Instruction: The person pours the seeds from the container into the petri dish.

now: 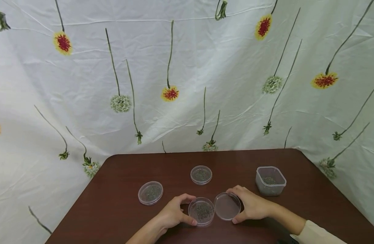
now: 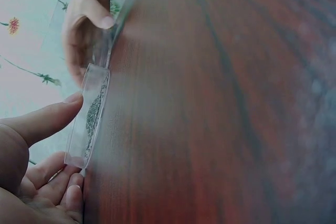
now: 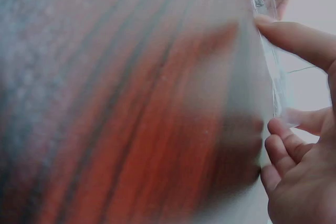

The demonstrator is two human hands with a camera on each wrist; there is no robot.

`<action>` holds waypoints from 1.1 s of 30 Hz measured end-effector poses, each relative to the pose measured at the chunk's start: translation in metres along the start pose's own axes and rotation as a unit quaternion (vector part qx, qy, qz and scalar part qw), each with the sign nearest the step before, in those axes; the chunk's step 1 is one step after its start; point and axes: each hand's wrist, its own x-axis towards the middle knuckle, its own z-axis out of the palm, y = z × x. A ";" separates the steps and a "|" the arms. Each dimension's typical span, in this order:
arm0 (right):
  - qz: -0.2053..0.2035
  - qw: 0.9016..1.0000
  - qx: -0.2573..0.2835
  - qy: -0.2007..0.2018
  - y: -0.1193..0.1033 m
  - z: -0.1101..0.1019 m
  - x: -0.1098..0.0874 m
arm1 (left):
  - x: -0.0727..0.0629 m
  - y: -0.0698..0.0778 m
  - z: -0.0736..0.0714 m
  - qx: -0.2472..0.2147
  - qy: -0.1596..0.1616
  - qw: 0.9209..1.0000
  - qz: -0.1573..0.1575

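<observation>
My left hand grips a clear round petri dish by its left side, thumb at the near edge and fingers at the far edge. Small dark green bits lie in that dish, and the left wrist view shows them heaped along the bottom of the dish. Right beside it, my right hand holds a clear petri dish lid between thumb and fingers, with nothing in it. In the right wrist view the lid is seen edge-on, low over the tabletop.
Two more petri dishes with green bits stand on the brown table: one at the left, one farther back. A square plastic tub with green bits sits at the right. A flowered cloth hangs behind the table.
</observation>
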 end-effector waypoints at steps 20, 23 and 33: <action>-0.047 0.977 0.207 -0.005 -0.015 0.004 0.029 | -0.002 0.002 0.002 -0.006 0.008 1.000 0.003; -0.045 0.976 0.212 -0.010 -0.019 0.004 0.032 | -0.002 0.003 0.002 -0.004 0.007 1.000 0.007; -0.023 0.968 0.248 -0.035 -0.039 0.014 0.045 | -0.003 0.002 0.000 -0.007 0.000 1.000 -0.007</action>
